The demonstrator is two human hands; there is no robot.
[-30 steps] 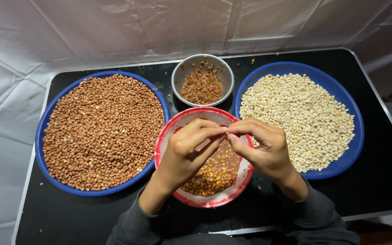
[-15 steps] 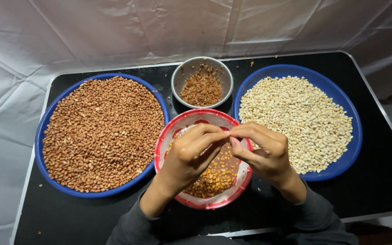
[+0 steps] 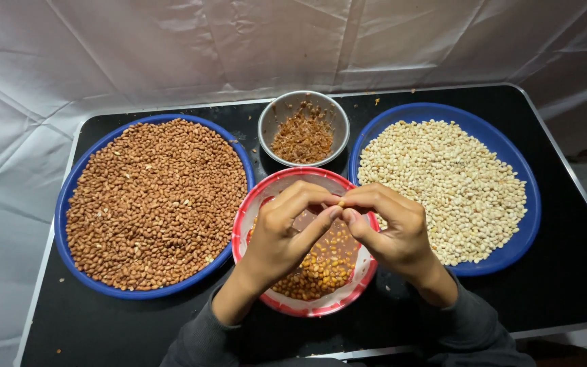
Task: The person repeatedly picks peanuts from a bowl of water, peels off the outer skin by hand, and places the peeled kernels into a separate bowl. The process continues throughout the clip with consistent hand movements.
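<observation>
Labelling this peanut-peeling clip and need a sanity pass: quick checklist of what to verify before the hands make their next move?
1. Peanut pinched between both hands: ok. Left hand and right hand meet fingertip to fingertip on a small tan peanut.
2. Hands over the red-rimmed round bowl of wet peanuts: ok.
3. Small round metal bowl of reddish skins within reach: ok, just behind the hands.
4. Blue oval tray of pale peeled peanuts: ok, beside the right hand.
5. Blue oval tray of brown unpeeled peanuts: ok, beside the left hand.
6. Skin off the pinched peanut: cannot tell.
</observation>
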